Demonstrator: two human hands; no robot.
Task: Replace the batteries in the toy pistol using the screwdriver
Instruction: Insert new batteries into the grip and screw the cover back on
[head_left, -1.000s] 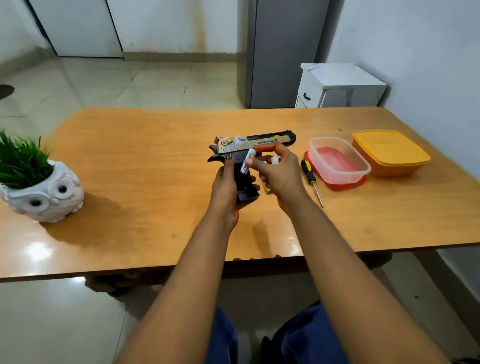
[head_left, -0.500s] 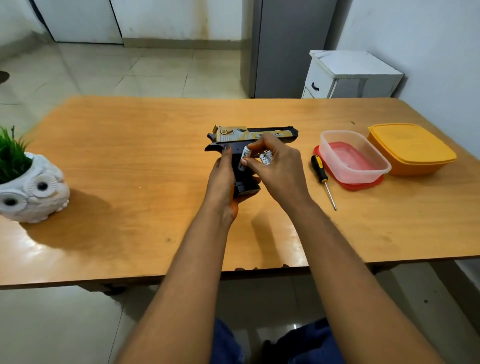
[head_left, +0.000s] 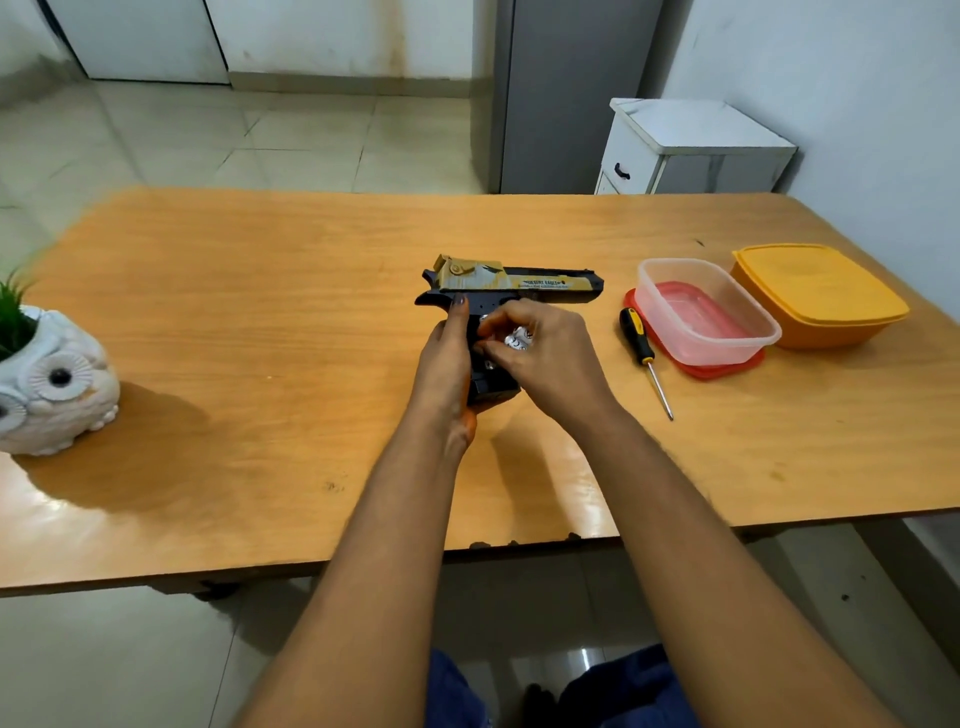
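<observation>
At pistol grip (head_left: 491, 374), fingers (head_left: 498, 349) pinching batteries (head_left: 518, 339)

I look down at a wooden table (head_left: 260, 322) with a glossy top that reflects bright light near its left front edge, and it stands on a floor of pale, shiny tiles (head_left: 291, 140). Behind the table I see a tall grey cabinet (head_left: 566, 93) and, just beside it on the right, a small white bedside cabinet (head_left: 691, 150) with a dark handle. The right wall (head_left: 857, 104) is plain white, and the far wall (head_left: 332, 36) is white too, with some stains and a white door (head_left: 140, 36) at the left.
</observation>
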